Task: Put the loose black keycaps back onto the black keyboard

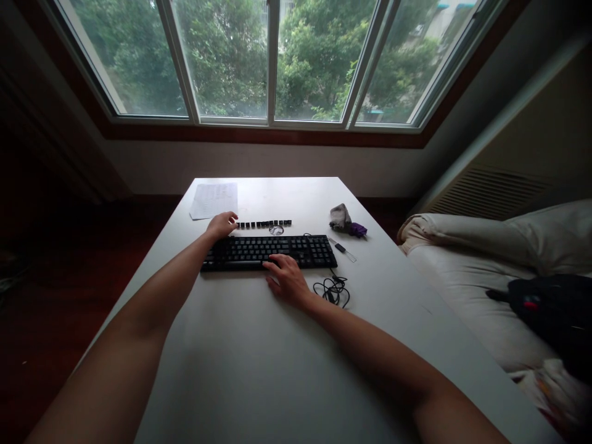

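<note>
A black keyboard [250, 248] lies across the white table. Behind it stands a row of small black keycaps [263, 224]. My left hand [222, 224] reaches over the keyboard's left end, its fingertips bent round the keycap at the left end of the row; the grip is small and partly hidden. My right hand [287, 279] rests at the keyboard's front edge, fingers apart, fingertips touching the lower keys, with nothing in it. Between the keycaps and the keyboard sits a small round clear dish [276, 230]. A wire keycap puller [341, 248] with a dark handle lies to the right.
A coiled black cable [333, 290] lies right of my right hand. Farther back are a grey cloth [340, 216] and a purple bundle [358, 230]. Printed paper [215, 199] lies at the table's far left. A couch [467, 290] with a black bag [550, 314] stands right.
</note>
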`<state>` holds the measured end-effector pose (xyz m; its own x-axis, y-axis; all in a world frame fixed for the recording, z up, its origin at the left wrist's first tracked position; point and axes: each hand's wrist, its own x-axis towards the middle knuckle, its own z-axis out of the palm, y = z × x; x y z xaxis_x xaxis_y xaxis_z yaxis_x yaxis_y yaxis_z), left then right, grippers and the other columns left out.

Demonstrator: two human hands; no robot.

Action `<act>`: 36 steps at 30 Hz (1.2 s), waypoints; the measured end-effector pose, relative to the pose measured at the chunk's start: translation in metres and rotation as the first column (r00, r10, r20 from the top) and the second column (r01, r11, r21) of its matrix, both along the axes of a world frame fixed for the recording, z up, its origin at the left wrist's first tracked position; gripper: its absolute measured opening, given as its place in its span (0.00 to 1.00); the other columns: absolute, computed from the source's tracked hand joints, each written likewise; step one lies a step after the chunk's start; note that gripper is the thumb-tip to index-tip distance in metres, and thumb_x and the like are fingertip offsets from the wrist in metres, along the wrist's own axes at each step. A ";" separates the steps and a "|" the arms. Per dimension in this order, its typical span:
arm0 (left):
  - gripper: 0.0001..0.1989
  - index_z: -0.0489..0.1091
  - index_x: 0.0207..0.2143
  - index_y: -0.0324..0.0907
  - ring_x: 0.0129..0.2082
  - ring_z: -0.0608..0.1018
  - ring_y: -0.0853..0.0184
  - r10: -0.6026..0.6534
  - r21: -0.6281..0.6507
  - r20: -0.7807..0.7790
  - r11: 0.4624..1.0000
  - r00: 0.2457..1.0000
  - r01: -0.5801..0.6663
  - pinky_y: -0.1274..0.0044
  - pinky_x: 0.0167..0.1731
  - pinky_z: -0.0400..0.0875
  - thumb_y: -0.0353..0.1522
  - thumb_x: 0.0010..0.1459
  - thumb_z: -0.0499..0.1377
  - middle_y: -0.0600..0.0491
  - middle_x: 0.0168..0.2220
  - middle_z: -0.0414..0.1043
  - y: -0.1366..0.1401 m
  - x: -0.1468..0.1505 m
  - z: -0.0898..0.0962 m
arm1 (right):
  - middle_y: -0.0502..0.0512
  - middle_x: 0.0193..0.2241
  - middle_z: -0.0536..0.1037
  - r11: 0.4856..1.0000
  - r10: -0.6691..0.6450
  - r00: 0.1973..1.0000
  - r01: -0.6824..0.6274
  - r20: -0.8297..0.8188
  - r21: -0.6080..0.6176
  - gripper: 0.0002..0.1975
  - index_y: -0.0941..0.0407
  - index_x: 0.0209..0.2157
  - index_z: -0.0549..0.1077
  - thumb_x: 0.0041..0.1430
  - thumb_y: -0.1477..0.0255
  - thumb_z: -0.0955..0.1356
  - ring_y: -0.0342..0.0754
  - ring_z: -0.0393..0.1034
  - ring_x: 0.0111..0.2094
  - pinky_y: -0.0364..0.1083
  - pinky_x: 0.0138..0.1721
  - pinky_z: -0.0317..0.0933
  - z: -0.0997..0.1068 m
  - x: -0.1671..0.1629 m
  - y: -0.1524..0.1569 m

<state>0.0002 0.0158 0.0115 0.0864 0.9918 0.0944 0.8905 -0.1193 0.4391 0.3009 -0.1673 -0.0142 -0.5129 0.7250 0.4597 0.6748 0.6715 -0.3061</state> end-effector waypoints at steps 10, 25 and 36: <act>0.15 0.78 0.43 0.48 0.43 0.77 0.60 0.010 0.034 -0.178 0.999 0.984 -0.004 0.74 0.41 0.71 0.37 0.52 0.62 0.50 0.46 0.78 0.021 0.012 -0.011 | 0.61 0.57 0.68 1.000 0.011 1.000 -0.011 -0.008 -0.016 0.21 0.53 0.55 0.73 0.60 0.71 0.70 0.57 0.59 0.59 0.58 0.62 0.55 0.000 0.001 0.003; 0.19 0.77 0.46 0.46 0.36 0.80 0.65 -0.363 -0.133 -0.043 0.925 0.931 0.355 0.78 0.37 0.71 0.43 0.54 0.62 0.54 0.38 0.81 -0.010 -0.002 0.032 | 0.62 0.57 0.68 1.000 0.012 1.000 -0.012 -0.012 -0.025 0.21 0.54 0.56 0.73 0.60 0.71 0.70 0.58 0.58 0.60 0.58 0.62 0.54 -0.002 0.004 0.003; 0.17 0.79 0.44 0.49 0.37 0.80 0.64 -0.476 -0.155 -0.120 0.876 0.871 0.457 0.78 0.39 0.70 0.39 0.53 0.60 0.54 0.40 0.81 -0.030 0.010 0.047 | 0.62 0.57 0.68 1.000 0.011 1.000 -0.011 -0.013 -0.008 0.21 0.53 0.56 0.73 0.60 0.71 0.70 0.58 0.59 0.60 0.58 0.62 0.55 0.000 0.003 0.001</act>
